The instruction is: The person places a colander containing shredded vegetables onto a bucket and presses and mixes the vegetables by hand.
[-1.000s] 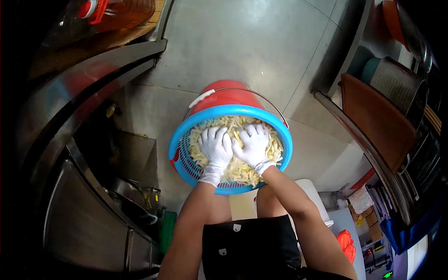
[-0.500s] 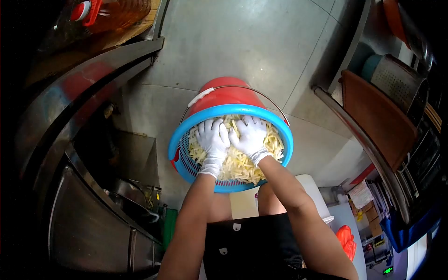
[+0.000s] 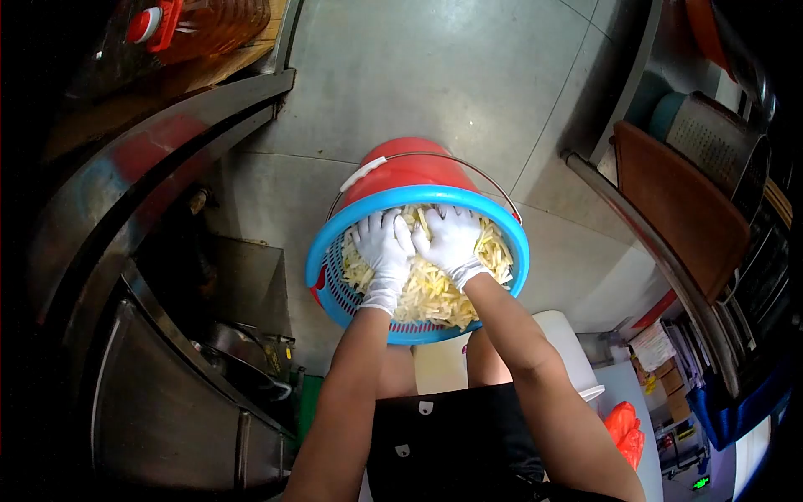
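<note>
Pale strips (image 3: 439, 294) lie in the blue basket (image 3: 418, 194), at the mouth of the red bucket (image 3: 420, 166); the gloved left hand (image 3: 385, 245) and right hand (image 3: 452, 240) rest side by side on them, palms down, fingers spread; whether either grips any strips, I cannot tell

Grey floor (image 3: 435, 92), large-tiled, faintly shiny — red bucket (image 3: 422, 171) standing directly on it.

Upper left: red-capped jug (image 3: 219, 33) of amber liquid is standing near a wooden board's (image 3: 236, 65) edge. Right: brown panel (image 3: 682, 213) is resting beside a steel rail (image 3: 656, 256). Lower right: red plastic bag (image 3: 624, 428) is lying near a grey surface's (image 3: 617, 383) right edge.
</note>
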The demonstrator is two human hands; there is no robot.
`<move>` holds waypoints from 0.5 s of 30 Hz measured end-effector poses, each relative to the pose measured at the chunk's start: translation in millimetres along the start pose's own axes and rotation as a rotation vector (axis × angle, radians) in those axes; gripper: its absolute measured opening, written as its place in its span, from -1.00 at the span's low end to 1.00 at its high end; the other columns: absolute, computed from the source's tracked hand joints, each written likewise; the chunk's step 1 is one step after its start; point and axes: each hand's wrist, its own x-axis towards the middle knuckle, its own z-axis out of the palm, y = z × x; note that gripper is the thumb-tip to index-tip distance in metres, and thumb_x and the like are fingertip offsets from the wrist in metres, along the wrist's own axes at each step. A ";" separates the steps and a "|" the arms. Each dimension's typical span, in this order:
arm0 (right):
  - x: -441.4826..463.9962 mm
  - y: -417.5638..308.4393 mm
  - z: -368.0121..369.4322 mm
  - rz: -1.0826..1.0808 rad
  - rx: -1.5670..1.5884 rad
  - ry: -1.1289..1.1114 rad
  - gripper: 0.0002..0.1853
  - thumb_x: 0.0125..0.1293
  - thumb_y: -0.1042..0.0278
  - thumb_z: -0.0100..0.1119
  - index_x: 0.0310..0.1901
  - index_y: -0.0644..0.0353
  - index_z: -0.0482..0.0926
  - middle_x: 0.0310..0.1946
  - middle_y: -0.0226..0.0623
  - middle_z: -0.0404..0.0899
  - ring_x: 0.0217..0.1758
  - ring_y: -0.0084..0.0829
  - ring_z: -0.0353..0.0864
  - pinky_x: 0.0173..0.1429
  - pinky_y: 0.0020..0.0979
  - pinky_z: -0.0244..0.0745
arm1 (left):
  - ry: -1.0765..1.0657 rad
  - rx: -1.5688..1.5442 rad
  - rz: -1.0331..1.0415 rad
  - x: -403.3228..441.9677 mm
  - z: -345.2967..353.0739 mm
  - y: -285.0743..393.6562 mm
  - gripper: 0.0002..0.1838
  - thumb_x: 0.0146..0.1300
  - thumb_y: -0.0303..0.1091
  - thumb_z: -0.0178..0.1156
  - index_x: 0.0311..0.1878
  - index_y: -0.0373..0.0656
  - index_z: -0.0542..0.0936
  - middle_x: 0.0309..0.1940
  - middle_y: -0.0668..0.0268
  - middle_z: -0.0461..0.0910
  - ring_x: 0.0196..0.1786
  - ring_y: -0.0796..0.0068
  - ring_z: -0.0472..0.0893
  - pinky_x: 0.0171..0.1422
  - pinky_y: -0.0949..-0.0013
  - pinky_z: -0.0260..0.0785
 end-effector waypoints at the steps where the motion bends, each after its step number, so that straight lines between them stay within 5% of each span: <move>1: 0.9 0.3 -0.3 0.002 -0.004 -0.011 -0.73 -0.04 0.09 0.22 -0.43 0.11 0.63 -0.30 -0.22 0.60 -0.25 -0.14 0.57 -0.18 -0.09 0.45 | -0.004 0.001 0.001 1.3 -1.0 0.8 -0.68 0.30 -0.11 -0.02 -0.22 -0.05 0.67 -0.21 0.26 0.60 -0.08 0.08 0.53 0.19 -0.07 0.29; 15: 5.9 -1.2 2.6 0.026 -0.025 -0.033 -0.65 0.02 0.07 0.18 -0.22 0.09 0.67 -0.32 -0.16 0.61 -0.33 -0.11 0.59 -0.22 -0.06 0.47 | -0.045 0.052 0.015 5.2 2.3 -5.4 -0.72 0.28 -0.13 0.02 -0.15 0.02 0.66 -0.09 0.31 0.63 0.06 0.15 0.54 0.19 -0.02 0.30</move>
